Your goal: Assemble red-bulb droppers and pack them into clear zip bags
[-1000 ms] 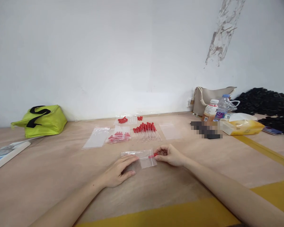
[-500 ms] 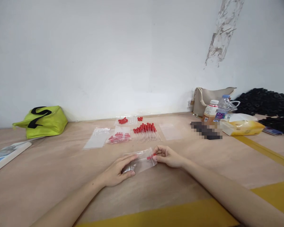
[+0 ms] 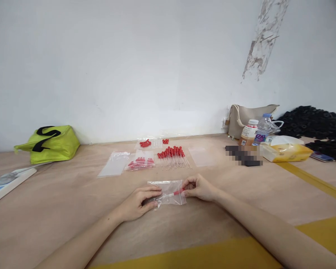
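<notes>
A clear plastic bag (image 3: pixel 172 198) lies in front of me on the table. My left hand (image 3: pixel 138 203) holds its left end between thumb and fingers. Inside the bag is a glass dropper with a red bulb (image 3: pixel 179 191), its clear tube pointing left toward my left hand. My right hand (image 3: pixel 197 188) pinches the bulb end at the bag's right edge; whether the bag's film lies between the fingers and the bulb I cannot tell. Beyond my hands lie several red-bulbed droppers (image 3: pixel 172 155) in a row, bulbs toward the wall.
Left of the droppers are a bag of red bulbs (image 3: pixel 141 164) and flat clear bags (image 3: pixel 114 163); another bag (image 3: pixel 201 156) lies right. A yellow-green bag (image 3: pixel 57 144) and power strip (image 3: pixel 11 185) are left. Bottles (image 3: pixel 249 132) and a tissue pack (image 3: pixel 288 151) stand right.
My right hand has moved the dropper slightly down, and its clear tube now shows further left in the bag. The bag lies flatter and more spread out between my hands.
</notes>
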The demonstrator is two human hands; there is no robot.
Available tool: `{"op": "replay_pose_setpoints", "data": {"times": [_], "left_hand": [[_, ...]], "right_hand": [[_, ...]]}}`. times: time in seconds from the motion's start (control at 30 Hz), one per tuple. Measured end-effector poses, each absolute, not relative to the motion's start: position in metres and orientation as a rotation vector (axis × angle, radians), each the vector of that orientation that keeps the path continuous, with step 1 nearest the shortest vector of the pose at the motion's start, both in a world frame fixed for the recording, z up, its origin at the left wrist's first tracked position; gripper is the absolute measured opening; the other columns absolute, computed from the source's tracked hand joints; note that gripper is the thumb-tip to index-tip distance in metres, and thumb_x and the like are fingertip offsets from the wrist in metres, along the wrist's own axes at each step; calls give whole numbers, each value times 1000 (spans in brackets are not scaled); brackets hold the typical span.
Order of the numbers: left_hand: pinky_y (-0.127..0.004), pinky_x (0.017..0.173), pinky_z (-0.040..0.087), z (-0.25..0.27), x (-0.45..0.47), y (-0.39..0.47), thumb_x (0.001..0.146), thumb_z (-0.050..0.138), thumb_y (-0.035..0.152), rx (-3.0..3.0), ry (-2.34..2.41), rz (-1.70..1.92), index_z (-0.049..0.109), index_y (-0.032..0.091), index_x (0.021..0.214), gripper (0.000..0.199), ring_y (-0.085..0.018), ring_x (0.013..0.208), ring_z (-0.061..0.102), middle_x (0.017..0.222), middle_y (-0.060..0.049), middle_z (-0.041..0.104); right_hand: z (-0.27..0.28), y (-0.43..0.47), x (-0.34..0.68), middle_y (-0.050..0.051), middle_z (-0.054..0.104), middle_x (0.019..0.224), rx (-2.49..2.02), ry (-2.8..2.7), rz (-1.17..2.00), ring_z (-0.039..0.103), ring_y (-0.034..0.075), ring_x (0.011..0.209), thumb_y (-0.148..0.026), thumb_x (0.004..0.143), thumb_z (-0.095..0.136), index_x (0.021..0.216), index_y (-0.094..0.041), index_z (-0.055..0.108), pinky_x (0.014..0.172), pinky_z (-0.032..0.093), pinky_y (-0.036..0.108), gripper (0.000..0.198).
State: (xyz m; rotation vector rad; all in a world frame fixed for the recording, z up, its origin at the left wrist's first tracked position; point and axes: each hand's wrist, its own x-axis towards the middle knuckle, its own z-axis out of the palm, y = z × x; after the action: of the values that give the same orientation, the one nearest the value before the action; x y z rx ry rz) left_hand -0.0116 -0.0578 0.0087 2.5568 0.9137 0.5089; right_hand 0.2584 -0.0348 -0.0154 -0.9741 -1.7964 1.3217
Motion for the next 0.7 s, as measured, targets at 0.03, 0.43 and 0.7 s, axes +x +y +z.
{"op": "replay_pose_setpoints", "data": {"times": [0.03,0.43,0.7], "left_hand": [[-37,95,37,9,-11,-58,85,47,30,2566,911,508,52,25,119,34,-20,111,47,123,-5,52],[-35,92,39,12,-9,-60,86,47,26,2672,870,545,54,24,117,32,-19,107,49,116,-5,55],[-32,86,44,7,-12,-55,84,49,27,2634,887,637,63,22,103,24,-18,98,55,105,-5,62]], "right_hand": [[-15,-37,256,-4,56,53,-968,-1771,1343,44,5,44,-33,54,74,68,-14,62,42,33,17,27],[-17,-41,245,3,64,70,-839,-1690,1457,56,11,62,-38,56,73,71,-13,65,61,45,25,30],[-1,-33,272,5,63,84,-907,-2159,866,55,13,75,-32,75,56,77,-17,70,67,43,24,21]]}}
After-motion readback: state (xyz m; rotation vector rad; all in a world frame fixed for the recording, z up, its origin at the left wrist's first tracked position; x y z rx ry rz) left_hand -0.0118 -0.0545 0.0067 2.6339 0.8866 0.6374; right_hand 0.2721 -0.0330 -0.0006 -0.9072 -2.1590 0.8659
